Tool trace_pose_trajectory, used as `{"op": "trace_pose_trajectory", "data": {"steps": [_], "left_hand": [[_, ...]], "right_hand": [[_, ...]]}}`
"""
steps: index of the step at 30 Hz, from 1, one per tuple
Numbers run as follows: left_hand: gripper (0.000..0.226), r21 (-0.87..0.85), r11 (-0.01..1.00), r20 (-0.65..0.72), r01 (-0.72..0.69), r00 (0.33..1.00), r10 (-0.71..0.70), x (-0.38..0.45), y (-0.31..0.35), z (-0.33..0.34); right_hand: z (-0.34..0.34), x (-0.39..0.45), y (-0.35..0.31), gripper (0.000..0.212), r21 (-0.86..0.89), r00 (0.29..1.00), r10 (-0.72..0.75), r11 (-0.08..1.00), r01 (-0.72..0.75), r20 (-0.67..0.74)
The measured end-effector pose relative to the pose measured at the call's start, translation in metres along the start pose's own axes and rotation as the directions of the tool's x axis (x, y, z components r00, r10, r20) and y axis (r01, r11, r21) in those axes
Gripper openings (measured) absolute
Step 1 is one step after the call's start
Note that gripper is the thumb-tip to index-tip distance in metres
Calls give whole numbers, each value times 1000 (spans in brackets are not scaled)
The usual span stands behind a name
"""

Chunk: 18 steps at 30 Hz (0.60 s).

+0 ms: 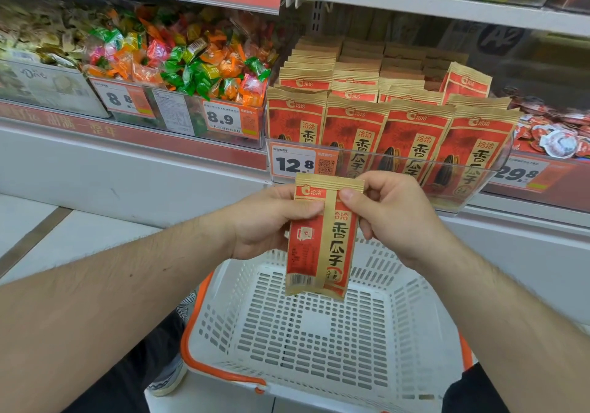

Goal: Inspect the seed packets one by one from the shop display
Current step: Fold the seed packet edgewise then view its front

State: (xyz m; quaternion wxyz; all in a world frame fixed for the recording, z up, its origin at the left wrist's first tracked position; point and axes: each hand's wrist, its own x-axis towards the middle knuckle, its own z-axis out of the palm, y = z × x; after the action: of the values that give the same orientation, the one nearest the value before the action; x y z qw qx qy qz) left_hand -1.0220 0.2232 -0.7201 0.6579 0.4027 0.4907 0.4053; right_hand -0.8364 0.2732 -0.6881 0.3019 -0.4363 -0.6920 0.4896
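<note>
A red and tan seed packet (322, 246) hangs upright in front of me, its back side with a barcode facing me. My left hand (265, 221) pinches its upper left edge with the thumb on the front. My right hand (392, 211) pinches its upper right corner. Behind the hands, several rows of identical seed packets (383, 118) stand upright in a clear plastic display bin (479, 173) on the shelf, with a 12.8 price tag (295, 164) on its front.
A white shopping basket (319, 323) with orange handles sits below the packet, nothing in it. Bins of colourful wrapped candy (191, 64) lie to the left, red-white small packs (558, 131) to the right. A shelf edge runs overhead.
</note>
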Motion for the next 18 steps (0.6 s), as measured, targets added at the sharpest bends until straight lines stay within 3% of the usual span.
{"op": "trace_pose_trajectory", "data": {"steps": [3,6,18], "left_hand": [[32,89,984,-110,-155,980,165,0,6,-10],[33,245,942,-90,-231,962,259,-3,8,-19],[26,318,902,-32,-291,948,317,-7,8,-23]], "right_hand": [[-1,-1,-2,18,-15,999,-42,999,42,0],[-2,-2,-1,15,-30,998,-48,998,49,37],[-2,-3,-2,17,0,994,-78,997,79,81]]}}
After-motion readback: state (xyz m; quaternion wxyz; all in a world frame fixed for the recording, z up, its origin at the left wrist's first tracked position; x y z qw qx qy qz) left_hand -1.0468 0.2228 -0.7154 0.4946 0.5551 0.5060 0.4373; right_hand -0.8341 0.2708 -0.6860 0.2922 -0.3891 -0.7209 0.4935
